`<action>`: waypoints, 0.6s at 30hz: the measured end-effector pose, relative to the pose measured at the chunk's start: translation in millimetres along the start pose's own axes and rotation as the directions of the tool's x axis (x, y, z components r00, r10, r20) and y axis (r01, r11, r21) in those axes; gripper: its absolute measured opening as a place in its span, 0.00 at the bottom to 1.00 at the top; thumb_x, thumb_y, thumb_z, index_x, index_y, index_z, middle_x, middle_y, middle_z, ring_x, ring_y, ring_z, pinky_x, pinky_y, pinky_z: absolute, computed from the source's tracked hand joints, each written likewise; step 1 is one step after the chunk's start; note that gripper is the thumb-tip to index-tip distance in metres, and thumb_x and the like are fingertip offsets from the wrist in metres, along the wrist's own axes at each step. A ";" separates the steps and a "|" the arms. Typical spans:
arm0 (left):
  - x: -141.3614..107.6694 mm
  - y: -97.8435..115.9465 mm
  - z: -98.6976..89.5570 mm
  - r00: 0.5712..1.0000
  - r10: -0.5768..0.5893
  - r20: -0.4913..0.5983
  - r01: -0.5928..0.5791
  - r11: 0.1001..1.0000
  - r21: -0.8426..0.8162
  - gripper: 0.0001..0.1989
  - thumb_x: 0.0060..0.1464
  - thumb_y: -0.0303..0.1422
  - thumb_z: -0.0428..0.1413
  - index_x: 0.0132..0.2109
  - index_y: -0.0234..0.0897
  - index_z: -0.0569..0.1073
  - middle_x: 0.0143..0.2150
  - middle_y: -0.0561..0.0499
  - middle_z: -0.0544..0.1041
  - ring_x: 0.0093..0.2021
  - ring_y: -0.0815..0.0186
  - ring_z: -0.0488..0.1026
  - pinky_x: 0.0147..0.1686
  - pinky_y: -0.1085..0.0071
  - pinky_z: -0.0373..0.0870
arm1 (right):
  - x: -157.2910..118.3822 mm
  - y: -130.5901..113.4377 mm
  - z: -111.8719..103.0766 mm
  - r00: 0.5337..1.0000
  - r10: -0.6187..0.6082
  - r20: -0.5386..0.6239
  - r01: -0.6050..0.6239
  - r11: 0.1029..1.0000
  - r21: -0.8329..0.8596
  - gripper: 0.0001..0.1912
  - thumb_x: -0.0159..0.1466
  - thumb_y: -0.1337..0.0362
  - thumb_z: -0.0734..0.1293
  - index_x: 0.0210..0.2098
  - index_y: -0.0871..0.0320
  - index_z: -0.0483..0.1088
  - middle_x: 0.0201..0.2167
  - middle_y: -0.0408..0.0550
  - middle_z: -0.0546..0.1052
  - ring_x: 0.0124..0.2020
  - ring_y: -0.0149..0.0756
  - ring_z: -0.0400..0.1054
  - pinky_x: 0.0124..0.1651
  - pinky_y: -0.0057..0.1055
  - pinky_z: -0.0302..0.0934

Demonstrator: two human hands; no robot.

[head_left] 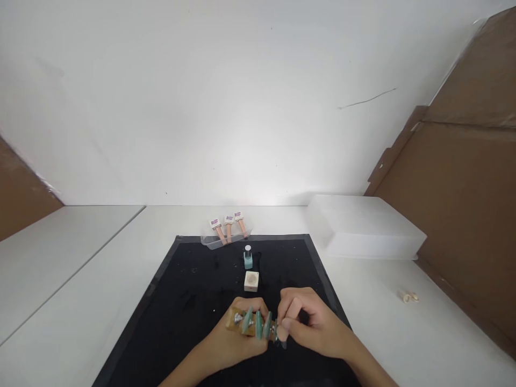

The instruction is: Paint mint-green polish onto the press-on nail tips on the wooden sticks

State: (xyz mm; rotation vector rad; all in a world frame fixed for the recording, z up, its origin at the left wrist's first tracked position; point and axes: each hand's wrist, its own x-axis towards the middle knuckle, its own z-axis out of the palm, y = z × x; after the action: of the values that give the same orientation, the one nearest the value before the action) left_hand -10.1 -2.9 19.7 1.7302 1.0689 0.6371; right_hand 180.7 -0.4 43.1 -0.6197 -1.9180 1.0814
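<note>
Three green nail tips [258, 325] show clearly, standing side by side on an amber-coloured holder [231, 318]; at least one more, darker, is partly hidden at its right end. Silver knobs [237, 318] under the tips. Holder sits low centre, above the black mat [189, 333], in my left hand [231, 341], which is closed around it, gripping. My right hand [318, 328] is at the holder's right end, fingers bent, thumb drawn in; pale rounded patch at the tips, and I cannot tell if that's a fingertip or something pinched.

Just beyond my left hand, on the mat: small white block [251, 280], round brownish mark on top, tiny reddish mark on the front, unreadable. Behind it, polish bottle [248, 260], turquoise, upright, dark cap with white top. At the mat's far edge, clear tray [212, 243] with three pinkish sticks [229, 232], white label on each, purple-red print, too small to read. White table [108, 269] around the mat. Right side: white box [366, 231], and near it two small cream-coloured pieces [408, 296]. Brown cardboard [463, 215] at far right, white wall [242, 107] behind
</note>
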 end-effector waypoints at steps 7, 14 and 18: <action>-0.7 3.2 -0.2 1.000 0.010 0.023 -0.009 1.000 -0.026 0.04 0.39 0.25 0.58 0.25 0.36 0.69 0.23 0.55 0.70 0.30 0.68 0.66 0.27 0.76 0.61 | 2.6 -1.0 -0.4 0.993 0.086 -0.080 -0.097 0.984 -0.147 0.11 0.62 0.71 0.61 0.23 0.56 0.62 0.24 0.43 0.70 0.24 0.31 0.61 0.25 0.27 0.54; -1.3 -1.0 -1.1 0.999 0.033 0.020 -0.033 0.999 -0.017 0.05 0.39 0.26 0.58 0.26 0.37 0.69 0.23 0.56 0.70 0.29 0.68 0.66 0.27 0.76 0.60 | 0.9 0.9 -1.7 0.989 0.010 -0.146 -0.018 0.998 -0.056 0.15 0.65 0.67 0.61 0.21 0.56 0.61 0.24 0.45 0.72 0.24 0.32 0.63 0.24 0.28 0.55; -0.3 0.7 -1.2 1.000 0.009 0.022 -0.009 1.000 0.006 0.05 0.39 0.26 0.58 0.26 0.37 0.68 0.23 0.57 0.69 0.28 0.69 0.65 0.28 0.76 0.60 | 1.5 -0.3 0.4 1.000 0.012 -0.012 -0.012 1.000 -0.012 0.14 0.63 0.67 0.63 0.20 0.56 0.61 0.23 0.45 0.74 0.22 0.31 0.64 0.26 0.28 0.57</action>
State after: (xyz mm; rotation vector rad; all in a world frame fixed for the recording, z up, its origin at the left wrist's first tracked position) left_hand -11.0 -2.7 20.9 1.7443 1.0495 0.6200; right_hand 179.6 0.3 43.9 -0.6437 -1.9147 1.0720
